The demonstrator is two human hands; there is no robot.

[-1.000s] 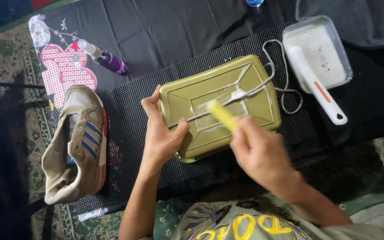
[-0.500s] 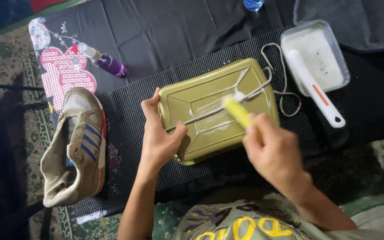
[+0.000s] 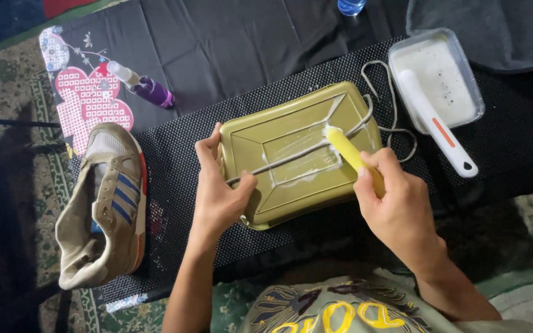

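Observation:
An upturned olive-green tray [image 3: 291, 197] lies on a black mesh mat, with a grey shoelace [image 3: 291, 157] stretched across its soapy top. My left hand [image 3: 217, 197] grips the tray's left edge, the thumb pinning the lace end. My right hand [image 3: 396, 209] holds a yellow-handled brush [image 3: 350, 154], its head pressed on the lace near the tray's upper middle amid white foam.
A beige sneaker [image 3: 103, 203] without a lace lies on its side at the left. A clear tub of soapy water [image 3: 436, 80] with a white brush [image 3: 436, 123] stands at the upper right. A small purple bottle [image 3: 146, 86] lies on the dark cloth.
My right hand has drawn the brush along the lace, moving right and upward over the tray. The left hand keeps its grip unchanged.

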